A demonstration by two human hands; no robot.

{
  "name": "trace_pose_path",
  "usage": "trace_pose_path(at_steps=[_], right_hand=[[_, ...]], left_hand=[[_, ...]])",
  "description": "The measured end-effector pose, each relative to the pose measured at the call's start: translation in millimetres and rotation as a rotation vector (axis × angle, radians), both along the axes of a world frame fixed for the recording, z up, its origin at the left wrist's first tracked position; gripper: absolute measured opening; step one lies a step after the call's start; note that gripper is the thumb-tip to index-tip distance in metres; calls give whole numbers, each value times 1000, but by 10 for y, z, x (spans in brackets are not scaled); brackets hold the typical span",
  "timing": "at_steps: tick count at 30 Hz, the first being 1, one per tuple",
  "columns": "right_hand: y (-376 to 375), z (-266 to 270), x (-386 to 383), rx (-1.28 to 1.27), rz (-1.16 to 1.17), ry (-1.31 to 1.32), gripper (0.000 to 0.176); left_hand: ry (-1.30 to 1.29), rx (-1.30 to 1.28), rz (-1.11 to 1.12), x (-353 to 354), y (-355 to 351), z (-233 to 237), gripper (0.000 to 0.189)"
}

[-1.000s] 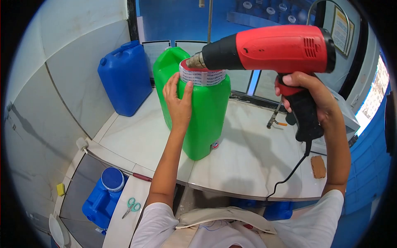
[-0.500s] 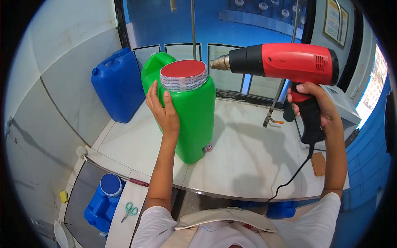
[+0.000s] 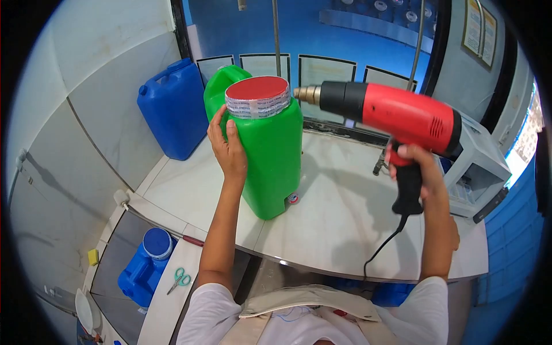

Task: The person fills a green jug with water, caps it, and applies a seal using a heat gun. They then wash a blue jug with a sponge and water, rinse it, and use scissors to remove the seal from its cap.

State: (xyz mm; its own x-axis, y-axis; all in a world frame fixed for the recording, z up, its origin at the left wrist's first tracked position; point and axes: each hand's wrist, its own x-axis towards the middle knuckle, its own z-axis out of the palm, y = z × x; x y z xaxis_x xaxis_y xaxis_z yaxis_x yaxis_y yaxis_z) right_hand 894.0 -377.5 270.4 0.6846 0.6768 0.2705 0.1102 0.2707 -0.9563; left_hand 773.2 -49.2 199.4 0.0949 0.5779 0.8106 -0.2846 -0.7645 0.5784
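Note:
A green plastic jug [image 3: 270, 155] stands upright on the white tiled counter. Its red lid [image 3: 257, 88] has a printed clear shrink band [image 3: 259, 107] around the side. My left hand [image 3: 229, 146] holds the jug at its shoulder, fingers and thumb against the side just below the band. In my right hand [image 3: 418, 164] is a red and black heat gun [image 3: 402, 115], gripped by its handle. The metal nozzle [image 3: 307, 94] points left, close beside the band. From the handle a black cord [image 3: 382, 247] runs down over the counter's front edge.
A blue jug [image 3: 175, 109] stands at the back left against the wall. Another blue jug [image 3: 141, 270] sits lower left, near green-handled scissors [image 3: 180, 280] and a red-handled tool [image 3: 193, 240]. A tap [image 3: 380, 164] is behind my right hand, a white cabinet [image 3: 474, 172] at right.
My right hand has moved left and down with the heat gun, which now tilts, its rear end lower. The nozzle still points at the band. My left hand stays on the jug.

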Motion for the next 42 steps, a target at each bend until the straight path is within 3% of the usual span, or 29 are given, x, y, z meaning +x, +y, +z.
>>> trace_pose_path(at_steps=[3,6,8,9,13,15,20,25,29,30,31,32,34,38,42], right_hand=[[-18,-268,-383,-29,-85,-37,42],[31,-460,-716,-25,-134,-44,43],[66,-588,-895,72,-100,-66,30],[99,-622,-988,-25,-151,-124,36],[222,-1014,-1188,-265,-335,-625,31],[379,-1005,-1379,-286,-289,-612,35],[902,-714,-1750,-188,-104,-264,46],[930,-729,-1719,-176,-81,-337,58],[248,-1324,-1241,-420,-516,-1085,61],[47,-1443,-1037,-566,-453,-791,60],[28,-895,-1224,-428,-498,-620,51],[103,-469,-1380,-87,-412,-234,35],[19,-238,-1147,-17,-380,-120,42],[8,70,-506,45,-153,52,32],[245,424,-136,-57,-136,72,27]], left_hand=[[-73,-73,-142,-49,10,-22,37],[-91,-74,-143,-161,18,2,37],[-106,-87,-155,-241,1,32,37],[-120,-98,-168,-282,3,34,37],[-134,-89,-207,-401,63,-20,39],[-169,-132,-217,-446,43,-10,39],[-186,-182,-291,-522,118,-79,42],[-161,-212,-328,-561,136,-10,50],[-4,-122,-421,-432,120,129,57],[30,-124,-449,-369,102,178,59],[110,5,-338,-318,114,213,59],[111,7,-344,-283,102,212,59],[129,34,-196,-193,60,205,59],[62,-25,-245,-228,-44,250,58],[-57,-56,-192,-290,83,175,57]])
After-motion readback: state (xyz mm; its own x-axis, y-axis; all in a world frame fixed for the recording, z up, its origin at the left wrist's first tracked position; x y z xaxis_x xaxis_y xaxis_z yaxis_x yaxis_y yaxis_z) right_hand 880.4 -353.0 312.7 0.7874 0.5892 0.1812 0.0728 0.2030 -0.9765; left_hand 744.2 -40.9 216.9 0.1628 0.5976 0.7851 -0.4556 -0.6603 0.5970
